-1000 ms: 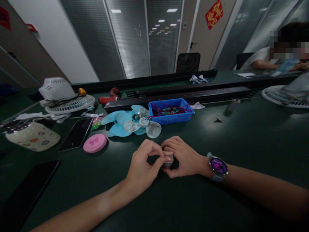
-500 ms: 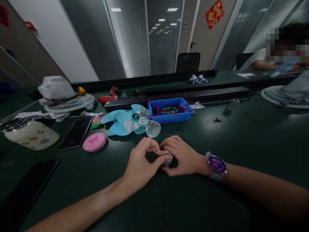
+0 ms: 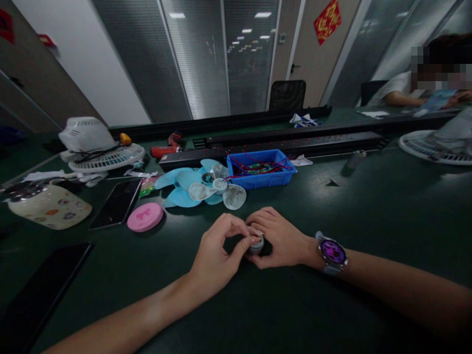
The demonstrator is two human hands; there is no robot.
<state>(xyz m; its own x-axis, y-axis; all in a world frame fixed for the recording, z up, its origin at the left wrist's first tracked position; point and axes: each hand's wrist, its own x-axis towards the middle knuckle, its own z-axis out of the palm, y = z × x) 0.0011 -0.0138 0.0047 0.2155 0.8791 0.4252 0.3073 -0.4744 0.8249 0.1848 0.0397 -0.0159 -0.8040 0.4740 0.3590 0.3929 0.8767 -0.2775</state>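
Both hands meet over the dark green table near its front middle. My right hand (image 3: pixel 280 238), with a purple-faced watch (image 3: pixel 333 252) on its wrist, curls round a small grey round part (image 3: pixel 256 243) and holds it against the table. My left hand (image 3: pixel 217 253) pinches the top of the same part with thumb and forefinger. Most of the part is hidden by the fingers. Just beyond the hands lie light blue fan blades (image 3: pixel 184 189) and a translucent white blade set (image 3: pixel 221 189).
A blue bin (image 3: pixel 261 178) with red wires stands behind the blades. To the left lie a pink round lid (image 3: pixel 145 217), a phone (image 3: pixel 116 203), a patterned pouch (image 3: pixel 49 210), a white fan (image 3: pixel 98 147) and a red drill (image 3: pixel 167 146). Another person sits far right (image 3: pixel 424 86).
My hands stay almost still on the small part; the left fingers have shifted slightly on its top.
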